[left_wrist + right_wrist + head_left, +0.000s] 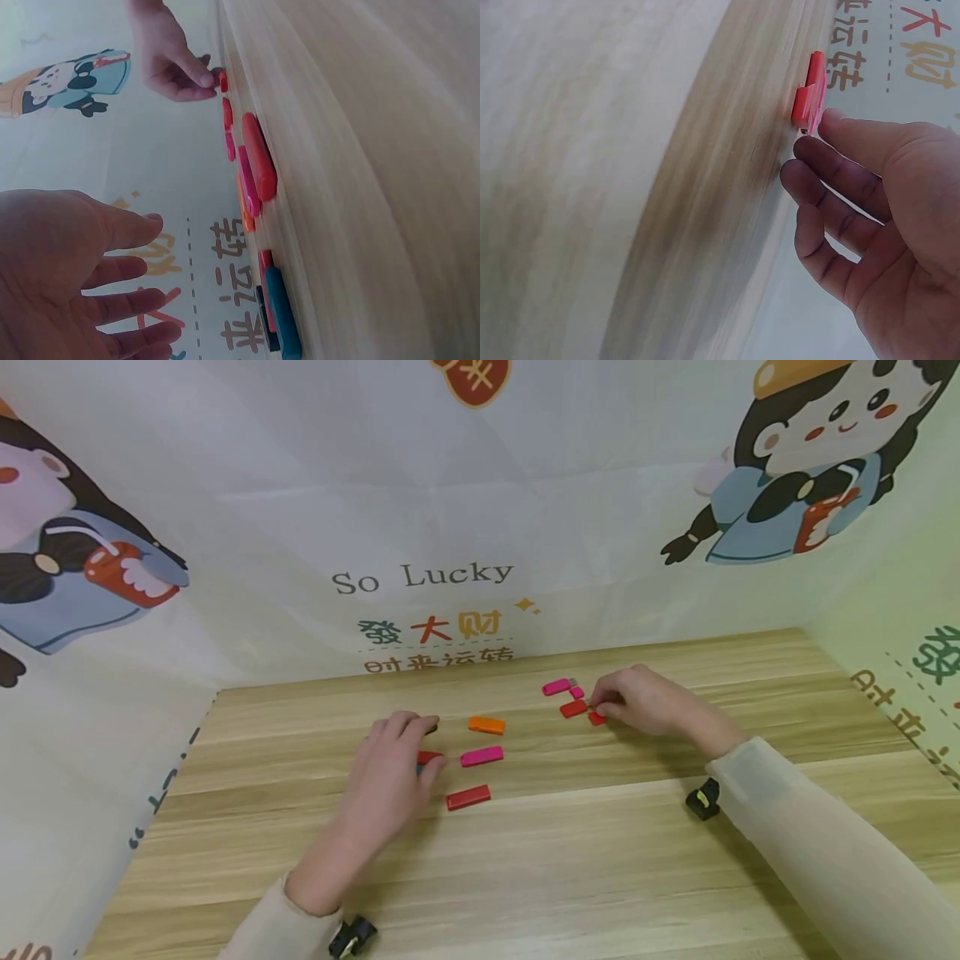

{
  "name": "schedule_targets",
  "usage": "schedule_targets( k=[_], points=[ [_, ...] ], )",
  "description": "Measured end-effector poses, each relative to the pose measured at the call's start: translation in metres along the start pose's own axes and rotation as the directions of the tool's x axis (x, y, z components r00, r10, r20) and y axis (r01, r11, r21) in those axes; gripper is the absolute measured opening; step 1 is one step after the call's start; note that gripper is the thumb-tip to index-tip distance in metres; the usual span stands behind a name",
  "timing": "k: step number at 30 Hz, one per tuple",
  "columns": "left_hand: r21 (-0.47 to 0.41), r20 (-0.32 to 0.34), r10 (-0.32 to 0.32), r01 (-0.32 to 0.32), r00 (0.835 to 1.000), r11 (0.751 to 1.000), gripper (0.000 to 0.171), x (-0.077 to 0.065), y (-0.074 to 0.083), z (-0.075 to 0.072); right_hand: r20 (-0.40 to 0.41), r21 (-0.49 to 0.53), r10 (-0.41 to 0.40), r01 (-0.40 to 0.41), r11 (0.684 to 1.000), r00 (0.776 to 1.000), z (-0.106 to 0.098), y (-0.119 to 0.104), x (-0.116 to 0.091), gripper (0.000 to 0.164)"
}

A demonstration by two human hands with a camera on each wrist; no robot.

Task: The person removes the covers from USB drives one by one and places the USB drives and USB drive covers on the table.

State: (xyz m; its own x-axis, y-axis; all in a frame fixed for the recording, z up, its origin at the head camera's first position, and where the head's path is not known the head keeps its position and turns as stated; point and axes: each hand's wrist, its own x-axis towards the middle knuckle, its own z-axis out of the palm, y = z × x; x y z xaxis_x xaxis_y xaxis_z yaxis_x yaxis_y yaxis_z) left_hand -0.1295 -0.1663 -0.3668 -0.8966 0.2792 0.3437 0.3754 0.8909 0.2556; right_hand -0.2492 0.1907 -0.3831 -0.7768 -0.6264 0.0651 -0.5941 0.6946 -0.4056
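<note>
At a red cap [597, 719] beside a red USB stick [573, 708] on the wooden tabletop [570, 868]: right hand [643, 702], fingers curled; cannot tell whether pinching. Over teal, red and black USB sticks [283, 319]: left hand [386, 764], loosely spread.

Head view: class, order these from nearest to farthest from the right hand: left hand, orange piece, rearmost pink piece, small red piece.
1. Small red piece: at the right hand.
2. Rearmost pink piece: left, behind.
3. Orange piece: farther left.
4. Left hand: leftmost.
</note>
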Motion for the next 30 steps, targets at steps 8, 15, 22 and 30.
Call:
schedule_targets(
  k=[8,15,22,30],
  points=[
    [0.004,0.01,-0.039,0.039,0.999,0.999,0.049,0.004,-0.012,0.001,-0.028,0.002,0.021,-0.021,1.0,0.999,-0.003,-0.007,-0.007,0.006],
    [0.0,0.031,-0.074,0.074,0.997,0.997,0.046,0.011,-0.022,0.004,-0.023,0.01,0.067,-0.067,0.998,0.997,-0.007,-0.022,-0.018,0.012],
    [0.01,0.048,-0.083,0.083,0.995,0.997,0.044,0.017,-0.03,0.006,-0.072,-0.007,0.016,-0.016,1.0,0.997,-0.009,-0.037,-0.026,0.02],
    [0.018,0.085,-0.122,0.121,0.989,0.993,0.043,0.024,-0.038,0.012,-0.102,-0.078,-0.02,0.012,0.997,0.995,-0.006,-0.056,-0.037,0.027]
  ],
)
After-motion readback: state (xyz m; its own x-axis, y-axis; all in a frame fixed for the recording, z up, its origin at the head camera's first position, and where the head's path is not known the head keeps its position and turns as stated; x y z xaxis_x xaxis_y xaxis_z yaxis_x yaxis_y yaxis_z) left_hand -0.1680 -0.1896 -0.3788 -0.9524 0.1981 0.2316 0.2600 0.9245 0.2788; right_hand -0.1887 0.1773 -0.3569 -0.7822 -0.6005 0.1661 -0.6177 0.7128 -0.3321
